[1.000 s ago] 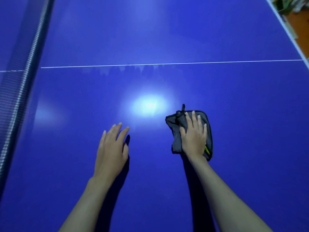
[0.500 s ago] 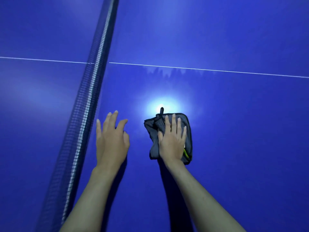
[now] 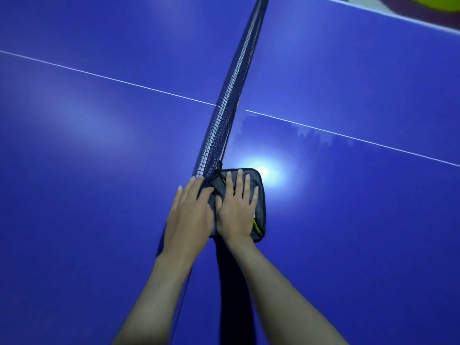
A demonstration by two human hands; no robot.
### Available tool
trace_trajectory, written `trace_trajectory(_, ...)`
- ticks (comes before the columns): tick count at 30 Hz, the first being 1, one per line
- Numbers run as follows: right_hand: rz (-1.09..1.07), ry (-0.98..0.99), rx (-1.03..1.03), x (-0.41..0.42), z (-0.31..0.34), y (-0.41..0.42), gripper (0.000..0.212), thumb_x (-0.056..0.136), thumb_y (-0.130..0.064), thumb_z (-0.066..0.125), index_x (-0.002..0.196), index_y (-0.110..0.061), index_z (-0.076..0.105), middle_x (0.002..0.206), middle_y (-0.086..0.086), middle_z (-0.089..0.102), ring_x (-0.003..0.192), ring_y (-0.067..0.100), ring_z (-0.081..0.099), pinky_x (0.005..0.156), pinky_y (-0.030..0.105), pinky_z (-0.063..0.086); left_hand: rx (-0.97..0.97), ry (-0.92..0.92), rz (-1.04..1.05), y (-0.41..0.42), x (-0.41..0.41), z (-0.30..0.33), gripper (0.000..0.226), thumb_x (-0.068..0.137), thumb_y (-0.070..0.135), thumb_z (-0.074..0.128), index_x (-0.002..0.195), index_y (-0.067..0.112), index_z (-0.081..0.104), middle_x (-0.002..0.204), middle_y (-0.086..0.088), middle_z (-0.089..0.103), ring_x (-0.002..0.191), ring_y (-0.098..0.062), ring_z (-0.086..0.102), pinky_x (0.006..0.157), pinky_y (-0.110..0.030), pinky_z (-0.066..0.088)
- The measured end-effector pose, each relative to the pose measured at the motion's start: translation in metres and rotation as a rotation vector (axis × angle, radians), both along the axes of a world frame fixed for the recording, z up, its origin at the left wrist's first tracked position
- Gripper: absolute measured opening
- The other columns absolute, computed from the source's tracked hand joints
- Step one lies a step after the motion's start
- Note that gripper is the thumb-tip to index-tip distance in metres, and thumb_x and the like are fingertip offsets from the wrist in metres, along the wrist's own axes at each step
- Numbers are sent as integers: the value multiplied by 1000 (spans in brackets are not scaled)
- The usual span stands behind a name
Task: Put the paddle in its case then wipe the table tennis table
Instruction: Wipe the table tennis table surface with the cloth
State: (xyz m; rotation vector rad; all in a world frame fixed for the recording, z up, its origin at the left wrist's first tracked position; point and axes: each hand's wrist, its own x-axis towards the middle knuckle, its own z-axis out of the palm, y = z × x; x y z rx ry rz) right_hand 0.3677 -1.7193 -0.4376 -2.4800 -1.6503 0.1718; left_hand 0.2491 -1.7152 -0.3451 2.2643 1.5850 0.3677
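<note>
A bright lamp glare (image 3: 263, 171) shone near the middle. At far right, beyond the white edge, lay a strip of pale floor (image 3: 368, 2) and something yellow-green (image 3: 443, 2).

The cloth (image 3: 258, 192) has been slid by the right hand (image 3: 236, 210) up against the net (image 3: 224, 115) at frame centre; the left hand (image 3: 189, 215) now touches both.

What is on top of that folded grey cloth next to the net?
The right hand lies flat on the folded grey cloth, covering most of it. The left hand overlaps its left edge. The blue table beneath the cloth is hidden.
</note>
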Motion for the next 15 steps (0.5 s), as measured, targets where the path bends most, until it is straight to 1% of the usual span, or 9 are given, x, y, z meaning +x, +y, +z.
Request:
trace_trajectory(3, 98, 10, 36, 18, -1, 15, 67, 101, -42, 56, 162, -24, 34, 171, 5, 27, 158, 25, 24, 128, 51, 22, 34, 18, -35, 6, 3, -1, 39, 93, 5, 58, 132, 10, 62, 152, -11, 50, 146, -29, 42, 124, -51, 29)
trace_trajectory(5, 120, 34, 52, 32, 0, 15, 64, 102, -38, 55, 162, -25, 36, 171, 1, 28, 158, 23, 24, 128, 48, 23, 51, 20, -55, 9, 11, -1, 40, 92, 4, 59, 132, 9, 62, 150, -10, 52, 145, -28, 43, 124, -52, 29)
trace_trajectory(9, 52, 65, 82, 82, 0, 3, 60, 103, -37, 49, 161, -26, 36, 170, 1, 29, 158, 23, 24, 128, 48, 22, 76, -18, -100, 10, 43, -6, 41, 90, 0, 60, 130, 11, 62, 148, -8, 53, 145, -27, 43, 126, -46, 24)
trace_trajectory(12, -10, 75, 86, 134, 0, -19, 60, 103, -37, 46, 161, -25, 36, 170, 0, 29, 158, 23, 24, 128, 48, 21, 55, -20, -139, 4, 79, -13, 41, 92, 2, 60, 132, 10, 62, 152, -10, 51, 147, -26, 41, 127, -44, 21)
trace_trajectory(15, -78, 73, 85, 188, 0, -49, 59, 105, -36, 49, 162, -25, 35, 171, -1, 27, 159, 22, 20, 129, 47, 19, 29, -33, -175, -11, 124, -16, 40, 93, 2, 59, 132, 10, 61, 152, -10, 50, 147, -26, 40, 128, -44, 20)
